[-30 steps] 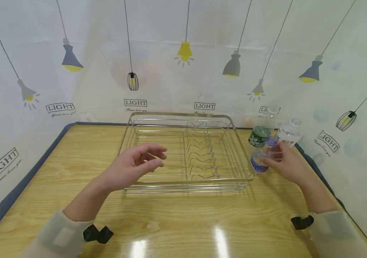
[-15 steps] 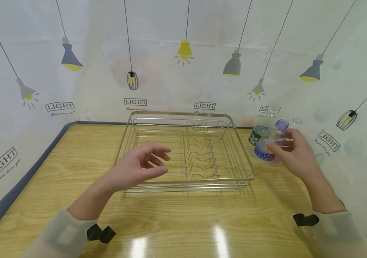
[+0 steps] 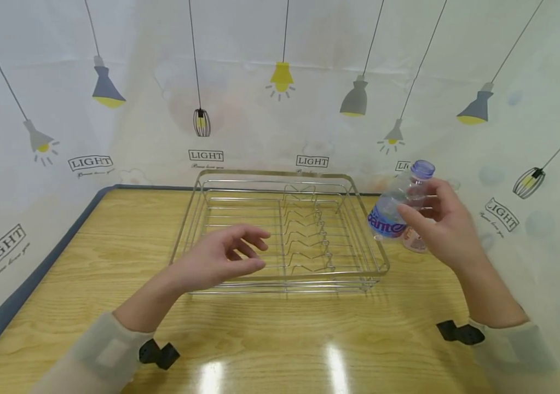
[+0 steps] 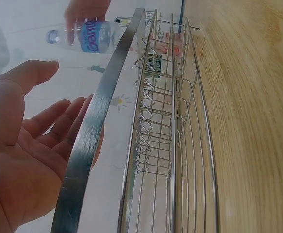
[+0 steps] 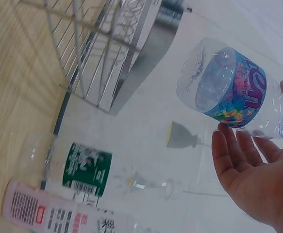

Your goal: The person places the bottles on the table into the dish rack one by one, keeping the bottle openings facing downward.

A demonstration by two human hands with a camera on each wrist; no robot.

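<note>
My right hand [image 3: 444, 230] pinches a clear plastic bottle [image 3: 387, 216] with a blue and purple label between thumb and fingers. The bottle is tilted, its purple neck toward the upper right. In the right wrist view its base [image 5: 192, 80] is up off the table, close to the rack's corner. A metal wire dish rack [image 3: 275, 174] stands at the middle of the table. Over its front left part my left hand [image 3: 220, 260] hovers, fingers loosely bent and holding nothing. The left wrist view shows that palm [image 4: 29, 170] beside the rack's flat rim [image 4: 90, 131].
Right of the rack stand a clear bottle with a green label [image 5: 88, 167] and one with a pinkish label [image 5: 58, 208]. In the head view the held bottle and right hand mostly hide them. A printed cloth [image 3: 240, 82] encloses the wooden table [image 3: 270, 334] behind and at the sides.
The right hand has lifted the blue-labelled bottle off the table, then moved it left and tilted it toward the rack's right side. The left hand has drifted slightly right.
</note>
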